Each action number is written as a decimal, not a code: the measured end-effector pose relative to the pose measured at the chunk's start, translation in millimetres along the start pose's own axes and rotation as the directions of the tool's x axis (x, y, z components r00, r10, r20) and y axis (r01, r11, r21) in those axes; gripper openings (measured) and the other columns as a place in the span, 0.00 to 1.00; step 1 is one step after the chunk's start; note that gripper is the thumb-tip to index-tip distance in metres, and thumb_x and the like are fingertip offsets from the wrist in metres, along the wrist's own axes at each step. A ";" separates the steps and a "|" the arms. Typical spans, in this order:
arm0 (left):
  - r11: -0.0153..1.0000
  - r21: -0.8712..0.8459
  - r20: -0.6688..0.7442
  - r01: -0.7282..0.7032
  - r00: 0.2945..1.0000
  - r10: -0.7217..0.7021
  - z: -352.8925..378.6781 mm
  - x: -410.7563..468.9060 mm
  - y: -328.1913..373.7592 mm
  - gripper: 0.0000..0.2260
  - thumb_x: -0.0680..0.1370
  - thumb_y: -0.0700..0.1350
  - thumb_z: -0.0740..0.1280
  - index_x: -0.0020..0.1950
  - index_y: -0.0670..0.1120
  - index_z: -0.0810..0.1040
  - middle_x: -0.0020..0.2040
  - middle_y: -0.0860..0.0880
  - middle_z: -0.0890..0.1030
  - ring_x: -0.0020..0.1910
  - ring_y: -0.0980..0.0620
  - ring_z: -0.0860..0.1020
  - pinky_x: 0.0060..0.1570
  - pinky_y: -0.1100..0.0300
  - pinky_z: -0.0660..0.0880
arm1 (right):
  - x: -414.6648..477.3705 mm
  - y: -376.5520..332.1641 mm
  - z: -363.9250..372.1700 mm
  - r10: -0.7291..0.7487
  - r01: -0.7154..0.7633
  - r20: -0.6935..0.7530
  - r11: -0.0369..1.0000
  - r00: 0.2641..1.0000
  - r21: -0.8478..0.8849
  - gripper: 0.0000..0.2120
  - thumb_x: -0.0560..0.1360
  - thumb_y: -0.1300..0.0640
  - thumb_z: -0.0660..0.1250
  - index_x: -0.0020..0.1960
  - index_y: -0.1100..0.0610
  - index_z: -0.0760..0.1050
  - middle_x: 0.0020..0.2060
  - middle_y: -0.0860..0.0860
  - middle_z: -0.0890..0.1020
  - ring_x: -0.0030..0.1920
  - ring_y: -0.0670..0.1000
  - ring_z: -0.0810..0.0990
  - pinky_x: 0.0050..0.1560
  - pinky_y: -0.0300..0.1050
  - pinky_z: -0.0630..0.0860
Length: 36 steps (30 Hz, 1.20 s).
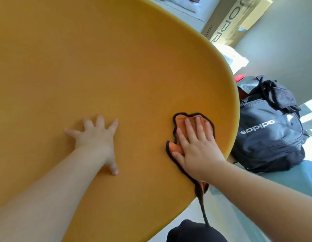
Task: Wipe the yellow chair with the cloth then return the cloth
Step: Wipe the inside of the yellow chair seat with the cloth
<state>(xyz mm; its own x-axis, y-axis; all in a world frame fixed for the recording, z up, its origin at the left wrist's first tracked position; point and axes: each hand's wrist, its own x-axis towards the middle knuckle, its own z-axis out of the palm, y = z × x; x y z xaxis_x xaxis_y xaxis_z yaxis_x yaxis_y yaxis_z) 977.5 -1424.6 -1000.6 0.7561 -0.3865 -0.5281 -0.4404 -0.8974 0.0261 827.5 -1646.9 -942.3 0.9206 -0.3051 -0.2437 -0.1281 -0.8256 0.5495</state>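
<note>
Both hands flat on the chair (pixel 116 67), cloth (pixel 180 122) under the right hand (pixel 199 151).
I note the left hand (pixel 97 142) lies palm-down on the bare chair surface, its fingers (pixel 113 124) straight and splayed wide, holding nothing. The right hand presses the orange, black-edged cloth against the chair near its right edge, fingers (pixel 189 130) straight and close together, not curled round it. One cloth end hangs off the edge. A backpack (pixel 270 137) stands just beyond.
</note>
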 end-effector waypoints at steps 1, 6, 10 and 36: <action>1.000 0.002 0.017 -0.012 1.000 0.012 -3.4 6.6 2.6 0.73 0.47 0.70 0.80 0.77 0.61 0.33 0.78 0.45 0.36 0.76 0.33 0.46 0.62 0.23 0.61 | 12.8 14.8 -3.2 0.073 -0.076 -0.052 0.995 0.996 -0.064 0.40 0.79 0.30 0.35 0.83 0.52 0.41 0.81 0.60 0.39 0.79 0.67 0.32 0.76 0.68 0.33; 0.997 -0.001 0.046 -0.071 0.996 0.071 -3.9 24.3 7.3 0.76 0.47 0.69 0.81 0.77 0.57 0.28 0.77 0.44 0.32 0.76 0.30 0.44 0.60 0.27 0.69 | 64.3 -5.6 -4.9 0.209 -0.218 -0.105 0.973 0.972 -0.081 0.40 0.79 0.31 0.37 0.83 0.54 0.40 0.81 0.61 0.38 0.78 0.71 0.34 0.73 0.75 0.35; 0.993 0.017 0.005 -0.118 0.993 0.118 0.7 27.3 -0.5 0.75 0.47 0.71 0.79 0.78 0.57 0.30 0.78 0.45 0.36 0.75 0.33 0.46 0.59 0.31 0.73 | 78.6 -66.4 5.2 0.099 -0.093 -0.077 0.992 0.992 0.083 0.36 0.81 0.34 0.37 0.82 0.51 0.35 0.81 0.54 0.34 0.78 0.66 0.30 0.73 0.73 0.34; 0.984 0.055 -0.038 -0.171 0.984 0.174 9.0 32.2 -4.0 0.75 0.45 0.77 0.73 0.78 0.56 0.32 0.78 0.42 0.39 0.75 0.33 0.49 0.65 0.39 0.71 | 23.6 -52.7 22.6 0.003 -0.002 -0.009 0.999 1.000 0.053 0.41 0.79 0.30 0.38 0.81 0.56 0.33 0.79 0.64 0.35 0.79 0.67 0.34 0.78 0.65 0.36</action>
<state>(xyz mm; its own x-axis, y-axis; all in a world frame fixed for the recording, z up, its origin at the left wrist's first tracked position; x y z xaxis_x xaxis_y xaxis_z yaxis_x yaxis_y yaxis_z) 999.2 -1431.6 -1025.4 0.6861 -0.5443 -0.4827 -0.5894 -0.8048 0.0696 847.6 -1621.3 -995.1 0.9237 -0.3028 -0.2350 -0.1494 -0.8491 0.5067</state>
